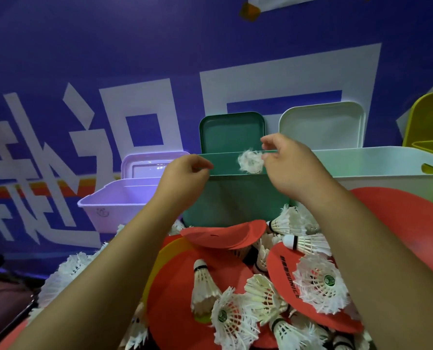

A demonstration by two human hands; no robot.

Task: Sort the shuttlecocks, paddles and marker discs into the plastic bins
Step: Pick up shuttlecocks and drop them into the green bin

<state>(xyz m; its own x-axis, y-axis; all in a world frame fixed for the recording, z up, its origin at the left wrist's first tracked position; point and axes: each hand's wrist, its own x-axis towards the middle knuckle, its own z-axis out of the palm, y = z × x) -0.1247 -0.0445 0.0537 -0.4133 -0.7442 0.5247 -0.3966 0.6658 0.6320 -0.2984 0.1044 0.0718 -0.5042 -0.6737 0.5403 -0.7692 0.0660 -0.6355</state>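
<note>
Lilac bin (102, 210): far left, contents hidden by its wall.
Left grip (187, 173): fingers curled over the green bin (223, 198) rim; whether it holds anything, cannot tell.
Shuttlecock (250, 161): blurred, over the green bin's mouth.
Right grip (288, 160): thumb beside the feathers; pinching or loosed, cannot tell.
Risk: light feathers could clip the rim and tumble back onto the pile (235, 274).

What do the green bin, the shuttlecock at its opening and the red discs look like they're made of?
Green bin: moulded plastic with a smooth matt finish, going by its rounded corners and even colour. Shuttlecock: probably real feathers, white and frayed at the edges, though it is blurred. Red discs: thin flexible plastic or rubber, matt; the top one bows at its rim.
</note>
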